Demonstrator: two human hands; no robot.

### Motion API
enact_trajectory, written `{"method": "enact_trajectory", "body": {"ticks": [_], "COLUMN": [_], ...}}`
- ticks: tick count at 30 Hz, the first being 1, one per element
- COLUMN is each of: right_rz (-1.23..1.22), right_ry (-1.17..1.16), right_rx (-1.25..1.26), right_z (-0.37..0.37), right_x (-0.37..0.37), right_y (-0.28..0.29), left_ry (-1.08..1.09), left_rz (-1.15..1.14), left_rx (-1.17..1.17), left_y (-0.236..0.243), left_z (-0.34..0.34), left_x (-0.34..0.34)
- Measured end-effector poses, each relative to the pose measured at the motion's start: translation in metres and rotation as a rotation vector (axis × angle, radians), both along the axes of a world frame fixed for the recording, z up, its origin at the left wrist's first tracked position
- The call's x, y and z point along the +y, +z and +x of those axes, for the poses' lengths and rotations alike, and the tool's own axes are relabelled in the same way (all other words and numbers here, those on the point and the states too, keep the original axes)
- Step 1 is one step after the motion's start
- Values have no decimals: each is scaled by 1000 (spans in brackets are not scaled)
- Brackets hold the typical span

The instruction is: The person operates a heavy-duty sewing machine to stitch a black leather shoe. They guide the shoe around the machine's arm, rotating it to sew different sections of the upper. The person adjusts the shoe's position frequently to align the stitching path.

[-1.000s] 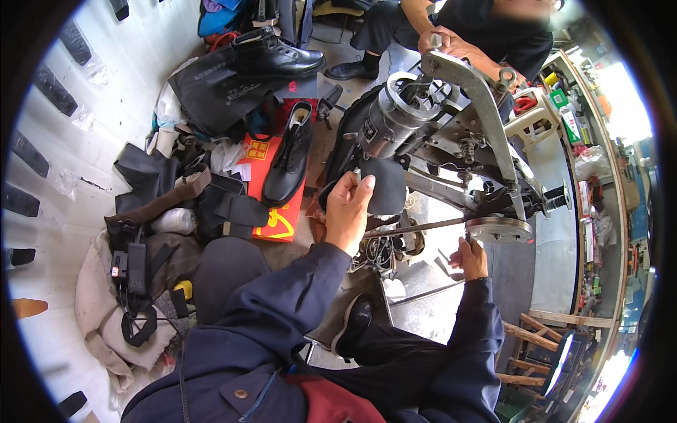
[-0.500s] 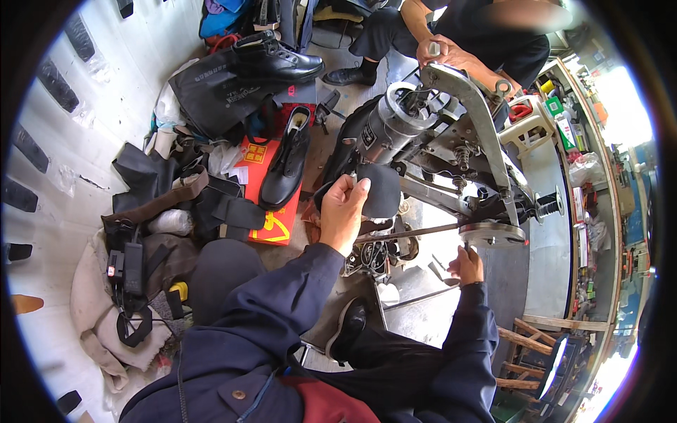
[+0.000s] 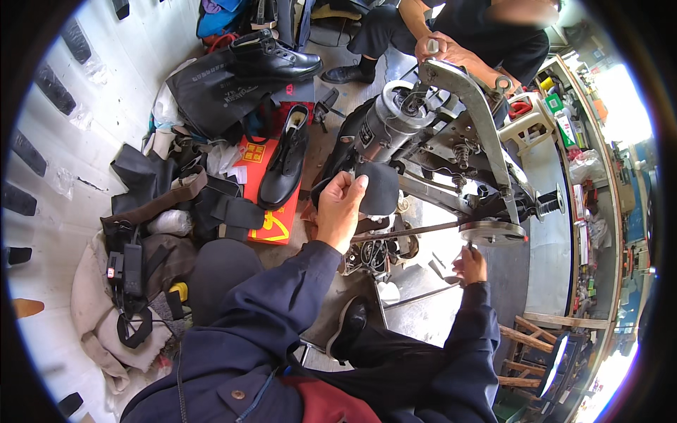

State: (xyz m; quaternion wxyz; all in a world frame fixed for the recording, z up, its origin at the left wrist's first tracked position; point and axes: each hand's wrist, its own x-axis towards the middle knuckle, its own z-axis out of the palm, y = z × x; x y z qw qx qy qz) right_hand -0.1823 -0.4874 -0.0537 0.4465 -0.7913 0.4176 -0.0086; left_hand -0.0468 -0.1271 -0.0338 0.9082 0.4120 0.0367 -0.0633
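My left hand (image 3: pixel 340 215) is closed at the near end of a hand-cranked shoe-stitching machine (image 3: pixel 458 130). Thumb and fingers pinch the edge of a black leather piece (image 3: pixel 381 190) with rounded corners, under the metal cylinder. Further to the right, my right hand (image 3: pixel 471 267) is curled around the small crank handle (image 3: pixel 470 247) below the machine's flat metal wheel (image 3: pixel 492 233). Its fingers partly hide the handle. What lies under the leather piece is hard to make out.
Black shoes (image 3: pixel 284 158) lie at the left, one on a red box (image 3: pixel 268 218). A black bag (image 3: pixel 211 95) and cloth scraps lie beyond. Across the machine sits another person, with hands (image 3: pixel 451 53) on its top. Wooden stool legs (image 3: pixel 525 335) and shelves (image 3: pixel 599 211) stand at the right.
My right hand has shifted slightly rightward with the crank handle. My left hand keeps its pinch on the leather piece, almost in the same place.
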Motion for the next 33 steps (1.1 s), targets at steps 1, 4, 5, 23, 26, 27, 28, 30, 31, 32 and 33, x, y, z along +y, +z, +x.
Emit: {"method": "enact_trajectory", "body": {"ticks": [1,4,5,23,26,27,28,30,31,32,33], "right_rz": [78,126,18,-99,-296,-295,-233,-127,-37,-7,39], "right_ry": [114,237,166,131,-16,-75,-141,-165,-85,-146,18], "right_rx": [-39,-370,-435,-502,-556,-554,-515,-327,-238,-73,-56], "right_z": [4,10,7,3,-7,-10,-12,-15,-12,-10,-6], "right_x": [15,38,31,19,-24,-35,-45,-49,-42,-30,-14], "right_y": [3,37,57,78,87,77,64,34,18,7,0], "left_ry": [5,-29,-27,-16,-2,-8,-7,-7,-8,-8,-10], "left_rz": [3,12,20,0,-22,7,3,-9,-13,-17,-19], "left_rx": [-19,-14,-11,-24,-47,-23,-30,-45,-49,-52,-54], "left_y": [-1,-6,-7,-5,-4,-3,-2,-1,-1,-1,-2], "left_z": [0,1,1,5,6,7,7,6,6,7,6], "left_x": [1,3,3,3,3,5,5,5,5,5,5]}}
